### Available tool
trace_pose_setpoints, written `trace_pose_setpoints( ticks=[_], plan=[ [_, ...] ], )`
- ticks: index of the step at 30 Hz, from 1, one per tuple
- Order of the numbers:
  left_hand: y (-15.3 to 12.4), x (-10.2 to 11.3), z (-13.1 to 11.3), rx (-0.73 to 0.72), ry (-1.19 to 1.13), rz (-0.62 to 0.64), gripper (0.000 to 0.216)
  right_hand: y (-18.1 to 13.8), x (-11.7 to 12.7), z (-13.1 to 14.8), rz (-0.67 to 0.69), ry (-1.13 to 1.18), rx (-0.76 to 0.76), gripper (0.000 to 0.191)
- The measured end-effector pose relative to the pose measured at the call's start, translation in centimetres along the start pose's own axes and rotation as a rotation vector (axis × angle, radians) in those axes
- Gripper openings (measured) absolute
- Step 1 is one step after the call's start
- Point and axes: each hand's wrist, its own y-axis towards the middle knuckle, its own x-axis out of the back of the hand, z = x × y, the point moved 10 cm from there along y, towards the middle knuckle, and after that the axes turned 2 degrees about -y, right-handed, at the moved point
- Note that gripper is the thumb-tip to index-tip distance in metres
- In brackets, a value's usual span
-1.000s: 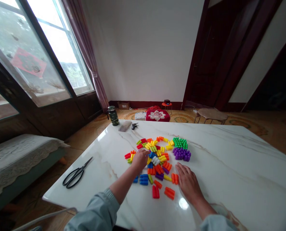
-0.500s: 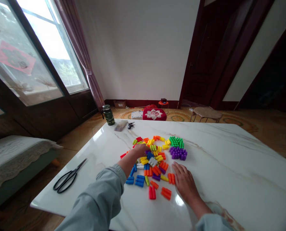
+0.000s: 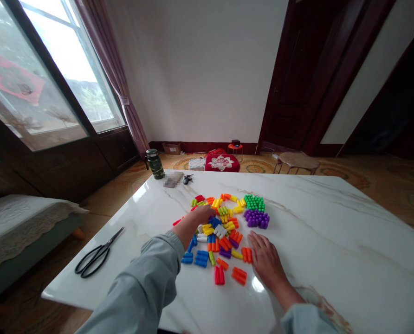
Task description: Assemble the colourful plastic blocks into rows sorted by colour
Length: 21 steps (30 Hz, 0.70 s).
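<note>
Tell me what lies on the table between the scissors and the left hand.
In the head view, nothing: bare white marble table separates the black scissors from the left hand, which rests among the coloured blocks.

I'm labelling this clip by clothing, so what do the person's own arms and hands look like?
Both arms are in long, loose sleeves of pale grey-blue cloth, the left sleeve bunched in folds above the wrist, the right sleeve ending at a plain cuff. The left hand and right hand are bare: no gloves, rings or watch show.

A home's living room is showing here: marble table (image 3: 332, 232), curtained window (image 3: 64, 69), cushioned daybed (image 3: 15, 222), floor cushion (image 3: 223, 163), wooden doors (image 3: 297, 79).
</note>
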Motion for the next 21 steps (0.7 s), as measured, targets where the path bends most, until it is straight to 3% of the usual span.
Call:
trace_pose_setpoints(
  ticks=[6,9,12,16,18,21],
  plan=[
    [-1.7,0.8,1.4,0.116,-0.062,-0.153,0.025,0.0,0.1,0.0,-0.008,0.007,-0.001,0.046],
    [-3.3,2.0,0.6,0.123,-0.113,-0.253,0.026,0.1,0.2,0.1,-0.002,0.01,0.0,0.046],
    [-5.4,2.7,-2.2,0.019,-0.181,-0.298,0.022,0.1,0.3,0.2,0.015,0.01,-0.003,0.045],
    [-8.2,1.1,-8.0,-0.274,-0.289,-0.217,0.017,0.1,0.5,0.4,0.036,0.008,-0.009,0.045],
    [-8.9,-0.4,-9.6,-0.292,-0.233,-0.163,0.019,0.1,0.6,0.4,0.038,0.003,-0.011,0.045],
    [-9.0,-1.9,-10.1,-0.205,-0.109,-0.13,0.027,0.1,0.6,0.4,0.032,-0.004,-0.013,0.044]
  ],
)
